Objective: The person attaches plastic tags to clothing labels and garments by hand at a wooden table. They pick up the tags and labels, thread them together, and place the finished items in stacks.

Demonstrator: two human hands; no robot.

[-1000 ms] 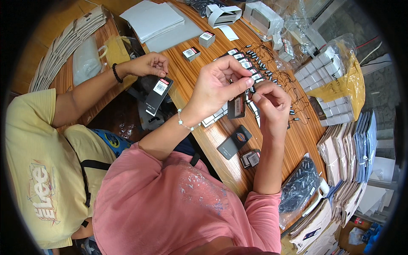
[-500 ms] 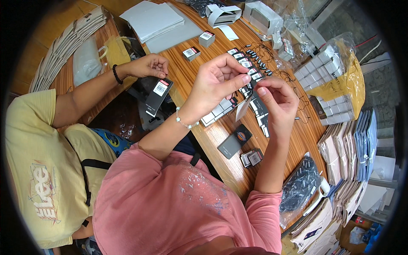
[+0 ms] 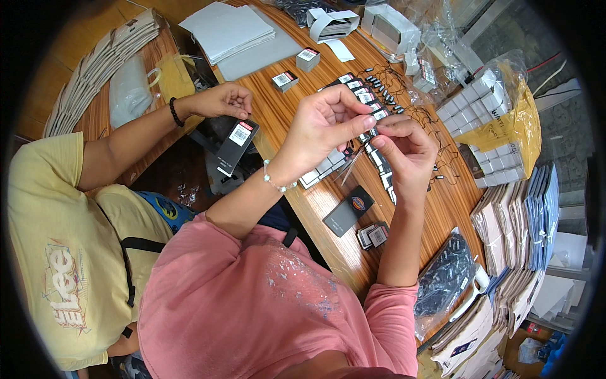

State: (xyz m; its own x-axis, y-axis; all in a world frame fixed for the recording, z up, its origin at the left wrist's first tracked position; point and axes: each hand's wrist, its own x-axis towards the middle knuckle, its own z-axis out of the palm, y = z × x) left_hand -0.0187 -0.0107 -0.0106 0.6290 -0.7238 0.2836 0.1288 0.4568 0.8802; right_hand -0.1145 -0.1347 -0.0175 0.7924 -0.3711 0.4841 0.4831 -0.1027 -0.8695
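Observation:
My left hand point(image 3: 329, 126) and my right hand point(image 3: 407, 148) are closed in pinches, fingertips nearly meeting over the table. Between them they grip a dark cord, partly hidden by the fingers, and a hang tag point(image 3: 348, 165) dangles below it, almost edge-on. Under my hands lie rows of black hang tags with white barcode stickers point(image 3: 365, 97). Many black cords with small seals point(image 3: 382, 88) spread beside them. Nearer me are a single black hang tag point(image 3: 346, 213) with an oval emblem and a small stack of tags point(image 3: 374, 235).
At my left a co-worker's hand point(image 3: 230, 101) holds a black stickered hang tag point(image 3: 238, 146). Two small tag stacks point(image 3: 307, 59) and white sheets point(image 3: 227, 31) lie farther back. On the right are white boxes in plastic point(image 3: 480, 104), folded garments point(image 3: 505, 215) and a bag of black cords point(image 3: 448, 275).
My right hand has shifted slightly left and down, closer to my left fingertips. The hang tag has turned from partly face-on to nearly edge-on. The co-worker's tag has moved slightly right.

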